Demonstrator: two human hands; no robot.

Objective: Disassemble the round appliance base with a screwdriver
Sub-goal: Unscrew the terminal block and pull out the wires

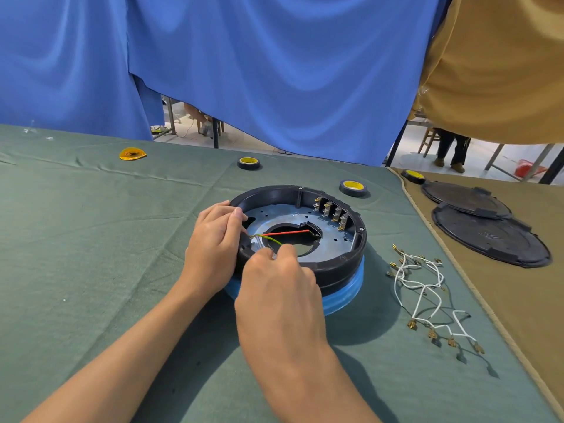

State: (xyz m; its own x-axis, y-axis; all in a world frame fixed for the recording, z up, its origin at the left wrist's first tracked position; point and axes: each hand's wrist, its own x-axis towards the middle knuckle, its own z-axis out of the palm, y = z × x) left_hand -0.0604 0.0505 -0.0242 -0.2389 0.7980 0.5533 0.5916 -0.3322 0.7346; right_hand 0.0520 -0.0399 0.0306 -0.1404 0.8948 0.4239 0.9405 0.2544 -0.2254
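While left hand (213, 239) grips base (335, 265), right fingers (287, 252) pinch wire (269, 238).

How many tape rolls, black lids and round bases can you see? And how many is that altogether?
Tape rolls: 3
Black lids: 2
Round base: 1
Total: 6

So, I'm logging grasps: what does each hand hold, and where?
Left hand grips the round base by its left rim; right hand pinches the green-yellow wire at its inner end.
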